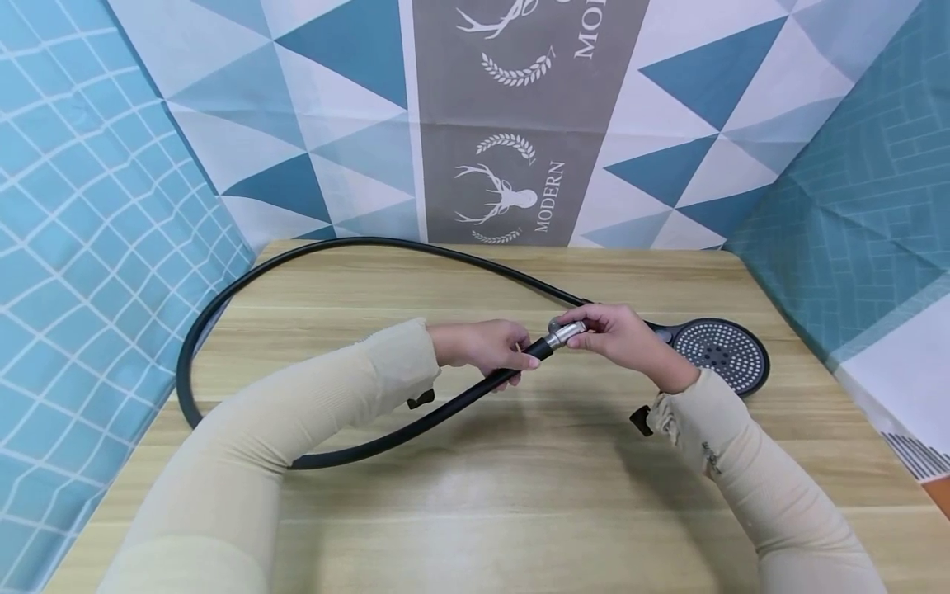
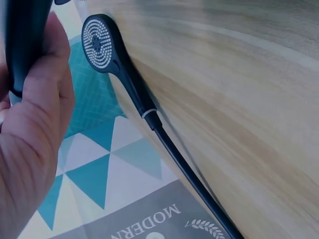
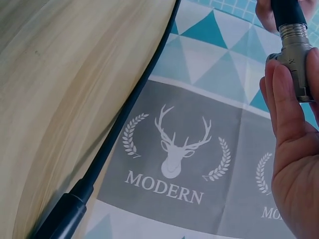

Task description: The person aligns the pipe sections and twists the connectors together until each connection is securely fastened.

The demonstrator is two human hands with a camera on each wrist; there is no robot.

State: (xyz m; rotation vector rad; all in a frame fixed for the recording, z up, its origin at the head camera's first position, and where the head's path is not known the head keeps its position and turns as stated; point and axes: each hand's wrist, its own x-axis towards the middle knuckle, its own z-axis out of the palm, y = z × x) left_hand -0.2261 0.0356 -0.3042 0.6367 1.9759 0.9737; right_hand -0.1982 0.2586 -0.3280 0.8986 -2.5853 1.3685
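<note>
Beside a round black showerhead (image 1: 718,355)
Left hand (image 1: 490,345) grips a flexible black hose (image 1: 416,424); right hand (image 1: 622,337) pinches a silver metal fitting (image 1: 568,332).

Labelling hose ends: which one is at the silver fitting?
The hose end gripped by the left hand; the other end joins the black shower head.
</note>
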